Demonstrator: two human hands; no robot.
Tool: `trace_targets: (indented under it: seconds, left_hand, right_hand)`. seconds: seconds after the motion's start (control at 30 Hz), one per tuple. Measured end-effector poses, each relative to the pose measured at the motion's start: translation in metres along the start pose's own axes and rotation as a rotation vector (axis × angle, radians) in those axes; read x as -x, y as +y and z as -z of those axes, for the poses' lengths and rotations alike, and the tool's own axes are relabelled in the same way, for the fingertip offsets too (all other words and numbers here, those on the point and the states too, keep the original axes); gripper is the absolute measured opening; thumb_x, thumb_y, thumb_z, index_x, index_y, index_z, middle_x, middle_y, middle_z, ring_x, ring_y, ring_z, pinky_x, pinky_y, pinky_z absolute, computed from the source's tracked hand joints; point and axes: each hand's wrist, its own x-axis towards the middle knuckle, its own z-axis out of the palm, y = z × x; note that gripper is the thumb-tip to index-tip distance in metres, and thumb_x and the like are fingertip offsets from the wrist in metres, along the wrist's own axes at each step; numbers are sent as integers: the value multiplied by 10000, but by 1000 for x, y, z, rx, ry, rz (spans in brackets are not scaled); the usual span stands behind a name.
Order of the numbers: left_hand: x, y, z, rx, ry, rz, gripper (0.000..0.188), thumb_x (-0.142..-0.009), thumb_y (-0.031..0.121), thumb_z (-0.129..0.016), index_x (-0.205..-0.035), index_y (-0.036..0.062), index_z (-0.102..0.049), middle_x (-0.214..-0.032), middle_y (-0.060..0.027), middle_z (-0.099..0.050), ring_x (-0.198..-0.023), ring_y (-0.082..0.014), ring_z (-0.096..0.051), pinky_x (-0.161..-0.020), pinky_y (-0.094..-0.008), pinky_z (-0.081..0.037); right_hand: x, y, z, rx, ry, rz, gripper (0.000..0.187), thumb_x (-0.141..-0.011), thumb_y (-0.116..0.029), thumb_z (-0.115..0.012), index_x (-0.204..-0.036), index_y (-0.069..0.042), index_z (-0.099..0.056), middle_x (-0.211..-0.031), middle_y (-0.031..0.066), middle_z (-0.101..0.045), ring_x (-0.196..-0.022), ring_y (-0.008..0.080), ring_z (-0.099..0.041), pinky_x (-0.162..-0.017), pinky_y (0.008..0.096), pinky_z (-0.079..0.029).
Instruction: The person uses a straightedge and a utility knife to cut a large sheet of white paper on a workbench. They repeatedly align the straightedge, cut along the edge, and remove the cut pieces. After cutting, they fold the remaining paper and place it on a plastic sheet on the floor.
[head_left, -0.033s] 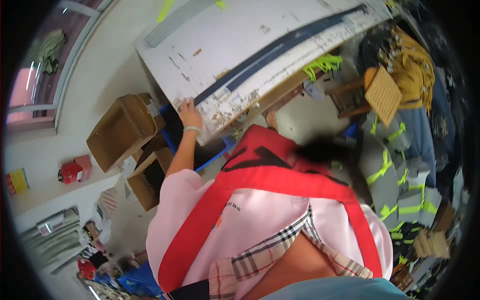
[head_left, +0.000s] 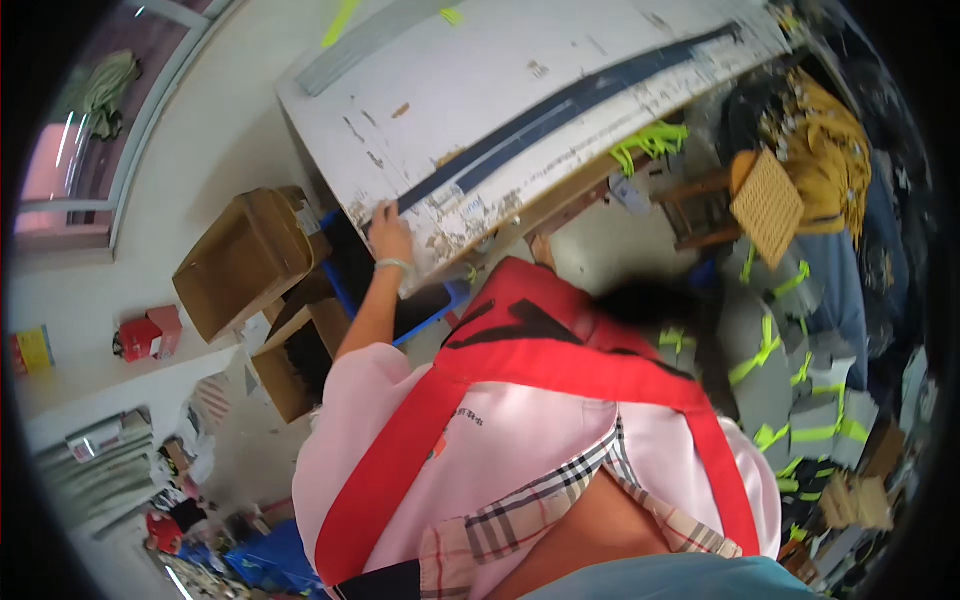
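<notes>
A long navy strip [head_left: 560,110], like fabric, lies slantwise along the white worn table [head_left: 480,60]. A second, shorter navy layer runs along its near side. Bent a little at the near left corner, my left hand [head_left: 390,235] rests on the tabletop, its fingers slightly apart. Its fingertips touch the strip's lower left end. The thumb side is only partly visible. Neither my right hand nor its forearm shows. The red apron and a dark blur cover much of the area on that side.
Cardboard boxes [head_left: 245,265] and a blue crate [head_left: 430,318] stand left of the table. To the right are a stool with a woven seat [head_left: 768,208], yellow garments [head_left: 825,145] and grey bundles with lime ties [head_left: 750,345]. Lime strips [head_left: 650,143] hang from the table's front edge.
The table appears shifted slightly right and down in the picture. My left hand stays at the same corner, by the end of the navy strip.
</notes>
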Motion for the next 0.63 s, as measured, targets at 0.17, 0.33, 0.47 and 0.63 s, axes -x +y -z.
trace_targets:
  seconds: [0.17,0.33,0.47,0.63]
  left_hand:
    - [33,24,-37,-36,-71,127,599,-936,334,-590,-1471,119,-429,-1569,-174,-310,-1464,-336,-262,-1160,-521,-226]
    - [24,19,-25,87,-117,269,520,-902,279,-644,-1382,110,-535,-1509,-150,-401,-1407,-330,-346,-1133,-508,-258]
    - [-15,23,-30,168,121,298,430,-914,264,-644,-1317,125,-592,-1447,-153,-473,-1323,-334,-449,-1095,-496,-298]
    - [-80,39,-50,418,252,359,489,-871,284,-705,-1318,125,-586,-1453,-152,-463,-1318,-326,-459,-1109,-483,-300]
  right_hand:
    - [-37,-32,37,0,-116,-142,201,-877,-200,-661,-1008,-55,-709,-807,107,-714,-767,187,-687,-713,341,-545]
    - [-126,-138,112,-115,-173,-99,242,-879,-213,-692,-1050,-41,-694,-868,106,-719,-778,181,-674,-731,339,-540]
    - [-188,-211,143,2,-122,206,252,-887,-182,-694,-1096,-42,-685,-858,88,-701,-780,168,-654,-733,320,-529]
    - [-243,-320,159,63,-209,347,312,-888,-209,-703,-1159,-59,-667,-969,112,-725,-860,207,-685,-763,332,-533]
